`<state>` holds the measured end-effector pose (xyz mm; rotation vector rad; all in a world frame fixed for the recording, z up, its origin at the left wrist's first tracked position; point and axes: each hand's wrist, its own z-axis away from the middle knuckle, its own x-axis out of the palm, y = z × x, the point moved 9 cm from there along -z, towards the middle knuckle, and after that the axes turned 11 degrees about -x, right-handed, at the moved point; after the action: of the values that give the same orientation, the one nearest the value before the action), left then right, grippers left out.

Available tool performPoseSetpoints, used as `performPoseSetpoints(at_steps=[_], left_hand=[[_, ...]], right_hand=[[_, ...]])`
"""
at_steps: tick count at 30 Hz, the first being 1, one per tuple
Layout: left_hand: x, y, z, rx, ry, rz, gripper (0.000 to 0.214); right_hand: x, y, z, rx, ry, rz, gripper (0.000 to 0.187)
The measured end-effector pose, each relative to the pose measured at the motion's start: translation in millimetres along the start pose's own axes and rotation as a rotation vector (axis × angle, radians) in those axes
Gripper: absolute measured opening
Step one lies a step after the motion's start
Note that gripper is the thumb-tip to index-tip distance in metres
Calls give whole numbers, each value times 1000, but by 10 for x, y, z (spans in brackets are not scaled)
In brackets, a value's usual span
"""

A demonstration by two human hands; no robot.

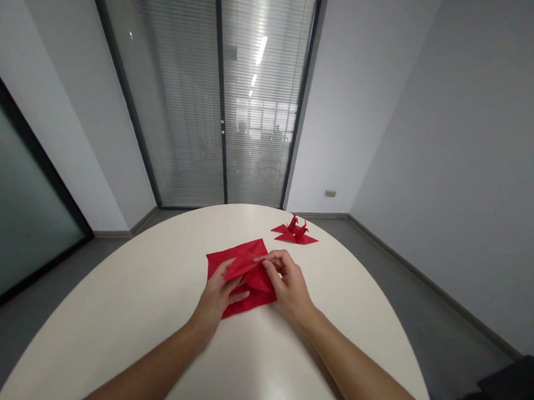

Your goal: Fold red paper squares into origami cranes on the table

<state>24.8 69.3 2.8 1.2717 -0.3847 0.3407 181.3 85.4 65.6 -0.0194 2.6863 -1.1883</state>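
A red sheet of paper [240, 259], partly folded, lies on the round white table [148, 295] in front of me. My left hand [216, 298] rests flat on its near left part, fingers stretched out, holding it down. My right hand [287, 283] pinches a raised flap of the same sheet between thumb and fingers near the sheet's middle. Two finished red paper cranes [294, 232] stand together farther back on the table, to the right of the sheet and apart from both hands.
The table's curved edge runs close behind the cranes. Beyond it are grey floor, a glass door with blinds [222, 104] and grey walls. A dark object [511, 387] sits at the lower right corner, off the table.
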Motion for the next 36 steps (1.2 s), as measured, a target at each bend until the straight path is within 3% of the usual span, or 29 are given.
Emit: performPoseSetpoints(at_steps=[4,9,15,21,26,30,36], left_hand=[[40,-92,-24,-138,-69,196,15],[174,-162,-30,-273,-213,278,15],[264,-81,19,-123,-282,106,32],[166,22,50,-1,-153,-141,38],[156,130,63,117,-109,-208,48],[213,164,105,134,-129,-281,34],[197,215,146,167,-108,-261,33]], right_hand=[[-7,-19,-10,-16,-28,11,18],[36,-48,-1,-56,-96,-11,19],[11,27,15,-1,-41,-55,19],[-78,82,16,23,71,-68,20],[-33,103,-7,29,16,-97,19],[1,133,-11,52,-35,-105,20],[-29,145,-27,57,-35,-99,21]])
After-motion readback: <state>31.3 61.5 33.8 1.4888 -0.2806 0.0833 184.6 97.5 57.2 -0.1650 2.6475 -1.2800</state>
